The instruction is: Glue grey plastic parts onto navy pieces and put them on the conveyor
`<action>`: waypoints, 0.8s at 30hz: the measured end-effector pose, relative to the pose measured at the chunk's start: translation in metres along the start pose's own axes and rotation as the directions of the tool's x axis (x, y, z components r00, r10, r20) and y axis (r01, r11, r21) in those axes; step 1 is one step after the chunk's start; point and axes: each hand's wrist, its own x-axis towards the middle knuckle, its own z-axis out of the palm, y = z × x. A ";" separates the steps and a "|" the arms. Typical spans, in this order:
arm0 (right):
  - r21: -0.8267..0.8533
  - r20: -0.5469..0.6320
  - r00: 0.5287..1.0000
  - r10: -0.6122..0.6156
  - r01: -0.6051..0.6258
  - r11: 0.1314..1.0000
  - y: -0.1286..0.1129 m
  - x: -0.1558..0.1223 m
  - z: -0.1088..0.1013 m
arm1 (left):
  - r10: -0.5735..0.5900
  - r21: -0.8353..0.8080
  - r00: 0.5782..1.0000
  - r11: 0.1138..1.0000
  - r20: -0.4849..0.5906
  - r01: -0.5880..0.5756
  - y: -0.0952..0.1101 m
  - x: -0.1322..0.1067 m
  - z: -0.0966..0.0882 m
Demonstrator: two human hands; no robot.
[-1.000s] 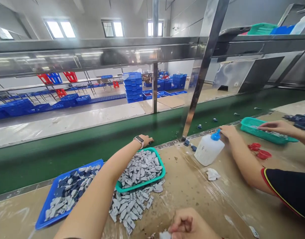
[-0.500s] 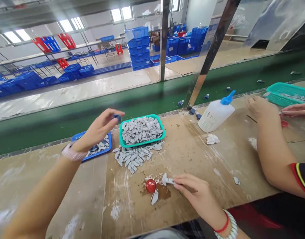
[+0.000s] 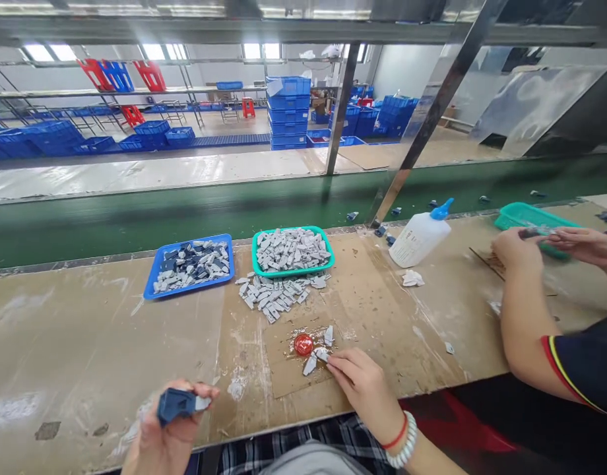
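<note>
My left hand (image 3: pixel 172 429) is closed around a dark blue plastic part (image 3: pixel 175 404), from which a light grey end sticks out to the right. It is raised at the lower left, near the table's front edge. My right hand (image 3: pixel 360 382) pinches a small grey plastic piece (image 3: pixel 322 354) just right of a small round red dish (image 3: pixel 303 344). Two more grey pieces lie by the dish, one below it and another to its upper right. Wet spots surround the dish on the cardboard.
A blue tray (image 3: pixel 147 290) holds dark blue and grey parts. Beside it stands a green basket (image 3: pixel 332 258) of grey pieces, with a loose pile (image 3: pixel 274 297) in front. A white bottle (image 3: pixel 418 239) stands to the right. A co-worker's hands (image 3: pixel 518 254) work at far right, before a green conveyor belt (image 3: pixel 194 218).
My left hand has come down from above the blue tray toward the front edge with the dark blue part. My right hand has moved slightly left. The view has levelled.
</note>
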 end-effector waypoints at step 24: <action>0.709 0.081 0.988 0.134 -0.151 0.689 -0.048 0.022 -0.049 | 0.064 0.258 0.710 0.906 0.701 -0.336 -0.021 -0.025 0.104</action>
